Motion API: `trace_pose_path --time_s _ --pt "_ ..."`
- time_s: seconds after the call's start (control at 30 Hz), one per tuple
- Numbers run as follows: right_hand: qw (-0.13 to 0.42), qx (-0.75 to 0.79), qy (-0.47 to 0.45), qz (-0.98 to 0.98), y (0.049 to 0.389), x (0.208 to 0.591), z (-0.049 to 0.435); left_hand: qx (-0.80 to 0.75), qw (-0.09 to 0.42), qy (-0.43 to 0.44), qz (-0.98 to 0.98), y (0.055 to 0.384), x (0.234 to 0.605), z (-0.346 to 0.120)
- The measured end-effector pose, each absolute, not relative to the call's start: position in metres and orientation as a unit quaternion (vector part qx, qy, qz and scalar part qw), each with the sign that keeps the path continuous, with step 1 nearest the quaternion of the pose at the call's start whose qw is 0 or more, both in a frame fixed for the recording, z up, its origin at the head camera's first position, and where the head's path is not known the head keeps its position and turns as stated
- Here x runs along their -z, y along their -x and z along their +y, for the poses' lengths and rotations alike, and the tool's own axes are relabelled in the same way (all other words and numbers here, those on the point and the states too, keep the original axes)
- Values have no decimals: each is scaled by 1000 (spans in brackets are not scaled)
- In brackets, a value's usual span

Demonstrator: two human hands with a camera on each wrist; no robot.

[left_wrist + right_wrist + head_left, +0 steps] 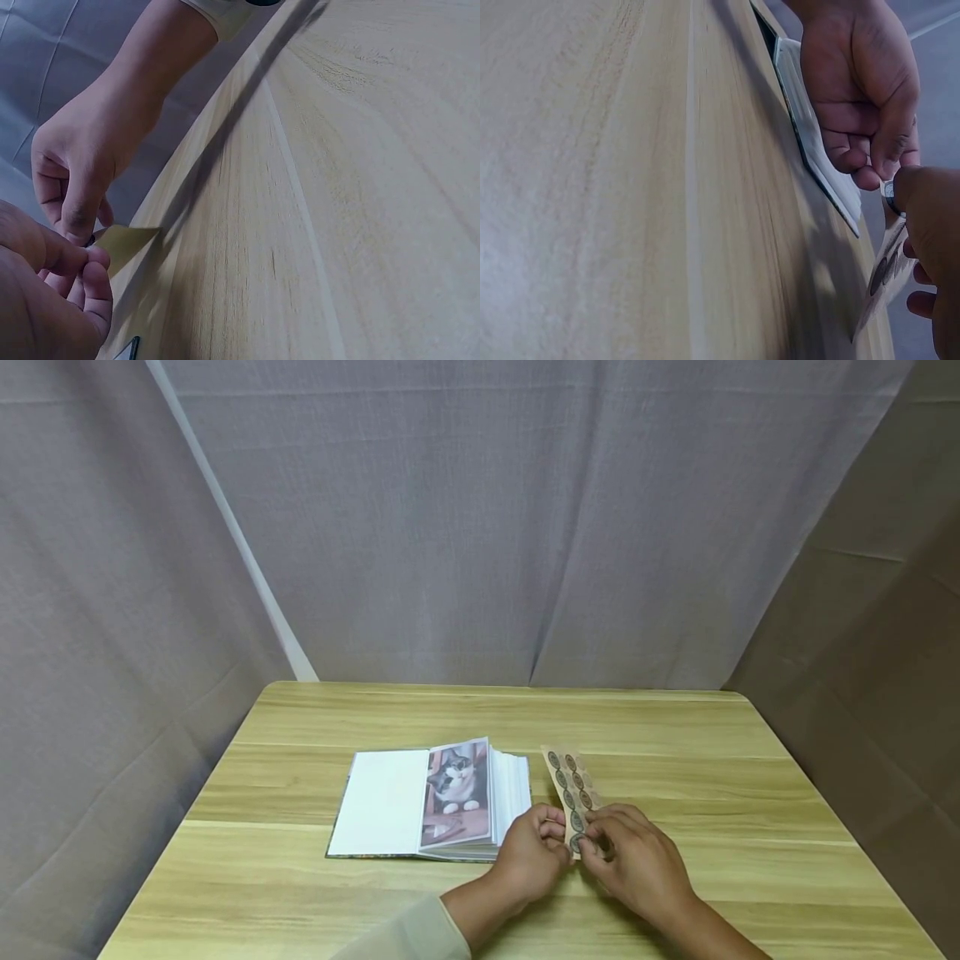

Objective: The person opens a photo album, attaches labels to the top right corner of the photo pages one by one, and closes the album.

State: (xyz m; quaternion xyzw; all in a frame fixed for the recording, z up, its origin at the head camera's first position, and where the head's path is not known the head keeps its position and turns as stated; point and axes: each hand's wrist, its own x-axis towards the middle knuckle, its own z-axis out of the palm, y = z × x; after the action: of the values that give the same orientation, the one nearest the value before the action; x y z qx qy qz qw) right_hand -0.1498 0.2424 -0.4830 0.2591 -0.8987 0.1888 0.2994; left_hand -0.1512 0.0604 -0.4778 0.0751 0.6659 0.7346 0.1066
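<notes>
"Where do you see the sticker sheet (pixel 567 785)?"

"On my head view it slants up from between the hands: one o'clock from the left hand (pixel 531 856), between ten and eleven from the right hand (pixel 641 860)."

"How are they holding?"

"I've got the left pinching the near end by its edge, and the right pinching there too, thumb at the lowest oval sticker (pixel 577 842)."

"And around them?"

"An open album (pixel 381 802) at the left hand's ten o'clock, cat photo (pixel 457 789) showing, on the wooden table (pixel 690 752)."
</notes>
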Motion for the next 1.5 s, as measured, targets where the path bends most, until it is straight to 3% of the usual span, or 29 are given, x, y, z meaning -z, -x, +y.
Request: trace_pose_path --time_s 0.73,1.5 --pt "293 -202 -257 -898 149 480 242 -706 90 -95 696 151 476 62" --pt "326 -186 -246 -894 147 482 241 -703 74 -89 701 150 479 64"
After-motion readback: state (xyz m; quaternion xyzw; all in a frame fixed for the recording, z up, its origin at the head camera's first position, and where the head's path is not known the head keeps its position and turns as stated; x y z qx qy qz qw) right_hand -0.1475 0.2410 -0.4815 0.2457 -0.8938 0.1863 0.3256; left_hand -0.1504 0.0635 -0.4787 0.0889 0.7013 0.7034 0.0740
